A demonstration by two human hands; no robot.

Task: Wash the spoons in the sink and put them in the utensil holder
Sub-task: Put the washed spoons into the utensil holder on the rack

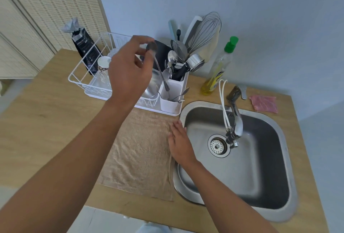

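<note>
Fingers (144,52) of left hand (128,72) pinch spoon (158,65) bowl-up, handle tip in utensil holder (172,95), frame ctr; right hand (179,141) flat, fingers spread, on towel (141,151) by sink (279,167).

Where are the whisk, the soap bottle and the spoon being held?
whisk (206,31), head view, on its wire loops.
soap bottle (216,72), head view, on its clear body.
spoon (158,65), head view, on its handle.

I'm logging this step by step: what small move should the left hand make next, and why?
Probably let go. The left hand pinches the long metal spoon by its bowl end, and the handle tip already sits inside the white plastic utensil holder, so releasing should drop it in among the other cutlery.
</note>
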